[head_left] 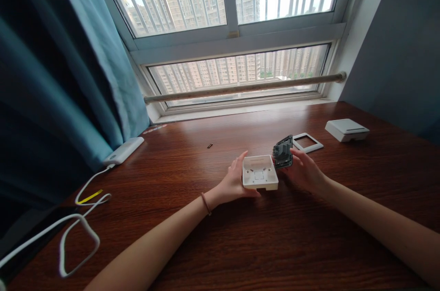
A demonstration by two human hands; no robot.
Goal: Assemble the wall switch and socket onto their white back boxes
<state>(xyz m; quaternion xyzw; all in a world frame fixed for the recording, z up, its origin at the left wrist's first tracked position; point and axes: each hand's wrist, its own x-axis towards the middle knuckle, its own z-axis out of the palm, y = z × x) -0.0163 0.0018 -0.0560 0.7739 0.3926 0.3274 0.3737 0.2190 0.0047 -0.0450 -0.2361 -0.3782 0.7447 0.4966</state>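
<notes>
My left hand [237,181] grips a white square wall-socket back box [260,174] by its left side, thumb along the near edge. The box's hollow side faces up, showing small holes inside. Just right of it, my right hand [303,171] holds a dark grey socket module [283,151] on edge, its back turned toward the box. The module's left edge comes very close to the box's right rim; I cannot tell whether they touch. Behind my right hand lies a white square frame [307,142] with a rectangular opening.
Two small screws [210,145] lie left of centre on the brown wooden table [192,245]. Another white box [347,129] stands at the right. A white power strip [123,150], its white cable [98,240] and a yellow strip [90,196] are at left, by a blue curtain [113,75].
</notes>
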